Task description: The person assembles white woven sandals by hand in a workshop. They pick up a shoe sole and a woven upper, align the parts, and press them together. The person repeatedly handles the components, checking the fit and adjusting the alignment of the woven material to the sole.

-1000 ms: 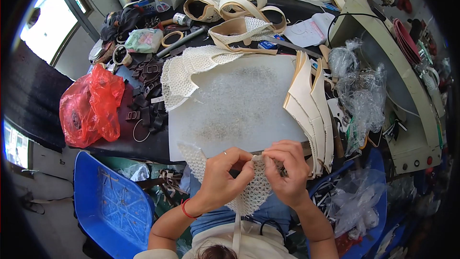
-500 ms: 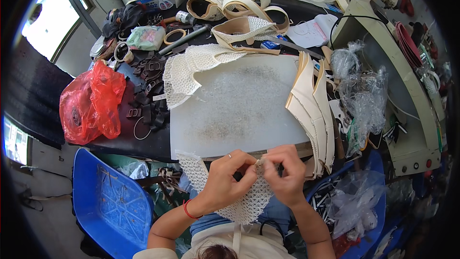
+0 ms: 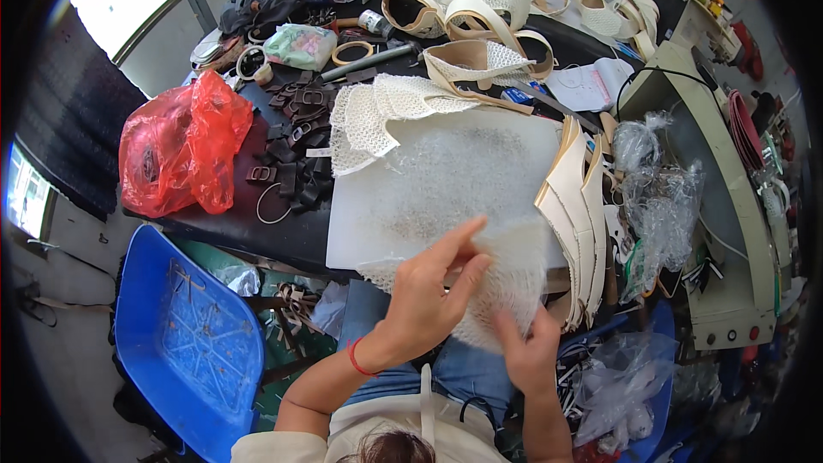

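A white woven openwork piece hangs over the near edge of the white cutting board, smeared by motion. At its lower right edge my right hand pinches it, thumb on top and fingers partly hidden behind. My left hand lies across the piece's left part, with thumb and forefinger stretched out and apart; its other fingers are partly hidden. More white woven pieces lie stacked on the board's far left corner. Cream curved strips are piled along the board's right side.
A red plastic bag and dark buckled straps lie left on the table. Below left stands a blue bin; another with scraps and clear plastic is at lower right. A beige machine stands right. Looped cream bands lie behind.
Both hands have parted from their pinch at the piece's upper edge. My right hand has moved down to its lower right edge, and the piece has swung up over the board. The view has shifted.
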The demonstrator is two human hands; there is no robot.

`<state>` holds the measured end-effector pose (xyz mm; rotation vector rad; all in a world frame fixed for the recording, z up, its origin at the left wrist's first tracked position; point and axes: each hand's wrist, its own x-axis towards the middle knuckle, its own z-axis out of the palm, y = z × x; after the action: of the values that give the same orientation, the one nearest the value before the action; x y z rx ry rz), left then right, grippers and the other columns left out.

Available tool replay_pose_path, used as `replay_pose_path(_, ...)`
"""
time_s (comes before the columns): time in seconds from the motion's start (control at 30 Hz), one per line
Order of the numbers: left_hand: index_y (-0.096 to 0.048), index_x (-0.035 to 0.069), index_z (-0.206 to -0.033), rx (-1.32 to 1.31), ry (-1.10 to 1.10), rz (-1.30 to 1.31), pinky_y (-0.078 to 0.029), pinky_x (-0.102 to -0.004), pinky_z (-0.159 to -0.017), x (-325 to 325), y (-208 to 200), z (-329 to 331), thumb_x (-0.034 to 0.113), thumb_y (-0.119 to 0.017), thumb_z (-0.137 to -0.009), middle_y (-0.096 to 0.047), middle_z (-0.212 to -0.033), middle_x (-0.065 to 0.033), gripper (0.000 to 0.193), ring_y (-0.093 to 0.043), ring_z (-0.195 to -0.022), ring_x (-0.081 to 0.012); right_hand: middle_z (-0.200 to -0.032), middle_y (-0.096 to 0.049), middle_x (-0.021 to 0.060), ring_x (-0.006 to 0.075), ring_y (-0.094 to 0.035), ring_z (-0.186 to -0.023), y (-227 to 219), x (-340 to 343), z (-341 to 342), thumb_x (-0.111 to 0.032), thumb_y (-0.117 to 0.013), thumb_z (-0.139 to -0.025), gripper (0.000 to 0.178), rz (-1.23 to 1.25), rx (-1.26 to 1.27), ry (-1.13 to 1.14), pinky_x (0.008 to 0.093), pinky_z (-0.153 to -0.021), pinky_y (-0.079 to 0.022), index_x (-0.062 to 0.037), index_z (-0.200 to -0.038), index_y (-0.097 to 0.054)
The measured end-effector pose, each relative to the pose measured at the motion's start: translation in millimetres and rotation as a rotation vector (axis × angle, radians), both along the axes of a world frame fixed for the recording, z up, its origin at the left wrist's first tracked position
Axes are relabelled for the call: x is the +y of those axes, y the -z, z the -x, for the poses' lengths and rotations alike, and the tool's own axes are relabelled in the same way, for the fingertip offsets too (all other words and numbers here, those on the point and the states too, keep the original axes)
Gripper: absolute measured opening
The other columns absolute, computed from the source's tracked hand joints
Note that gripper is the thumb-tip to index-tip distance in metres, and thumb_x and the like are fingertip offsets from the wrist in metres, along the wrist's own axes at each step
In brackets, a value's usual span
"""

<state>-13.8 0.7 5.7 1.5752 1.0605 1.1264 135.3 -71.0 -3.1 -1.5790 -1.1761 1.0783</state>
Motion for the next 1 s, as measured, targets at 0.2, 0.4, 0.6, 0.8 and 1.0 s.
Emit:
replay_pose_path(0.2,-0.031,-0.003,-0.136,-0.028,-0.304,-0.151,-0.031,-0.038,-0.103,0.6,-17.6,82.8,0.009,-0.07,-0.078,-0.035,-0.139,-0.0173,0.071,-0.031,-0.131,-0.0279,-0.088,-0.063,0.0025,0.0094,-0.055,-0.079,10.1,44.3,-16.7,-0.012,-0.059,-0.089,0.019,-0.292,0.37,0.213,0.0218,-0.072,-0.044,0.0037,-0.099,-0.059)
replay_pose_path(0.4,-0.054,-0.004,-0.112,-0.471,-0.192,0.383,-0.051,-0.0208,-0.069,-4.9,37.6,79.8,0.008,-0.056,-0.09,-0.065,-0.092,-0.005,0.025,-0.061,-0.08,-0.0079,-0.118,-0.053,0.0173,0.0261,-0.052,-0.107,27.9,64.5,14.5,-0.005,-0.064,-0.081,0.045,-0.555,-0.459,0.209,0.0336,-0.092,-0.039,0.0023,-0.122,-0.048)
replay_pose_path(0.6,-0.057,-0.003,-0.102,-0.509,-0.183,0.323,-0.05,-0.0214,-0.07,-13.5,37.9,74.1,0.009,-0.057,-0.09,-0.065,-0.091,-0.0067,0.017,-0.06,-0.081,-0.0073,-0.109,-0.058,0.0142,0.026,-0.055,-0.102,-8.0,95.0,73.4,-0.006,-0.062,-0.082,0.036,-0.636,-0.443,-0.45,0.0354,-0.089,-0.041,-0.0025,-0.117,-0.053)
replay_pose_path(0.8,-0.058,-0.003,-0.1,-0.508,-0.168,0.226,-0.047,-0.0192,-0.067,-13.4,41.8,79.4,0.012,-0.057,-0.091,-0.065,-0.085,-0.0046,0.018,-0.058,-0.078,-0.0053,-0.085,-0.063,0.0099,0.0201,-0.061,-0.075,-2.0,96.1,78.2,-0.007,-0.063,-0.083,0.016,-0.418,-0.126,-0.489,0.0298,-0.067,-0.047,-0.004,-0.099,-0.062)
replay_pose_path(1.0,-0.06,-0.003,-0.094,-0.446,-0.202,0.18,-0.044,-0.0177,-0.062,-10.4,45.3,79.8,0.016,-0.057,-0.092,-0.062,-0.081,-0.0014,0.019,-0.056,-0.075,-0.0033,-0.081,-0.062,0.0087,0.0187,-0.059,-0.07,-2.5,93.5,81.8,-0.001,-0.064,-0.08,0.014,-0.523,-0.197,-0.519,0.0281,-0.063,-0.048,-0.0042,-0.095,-0.063)
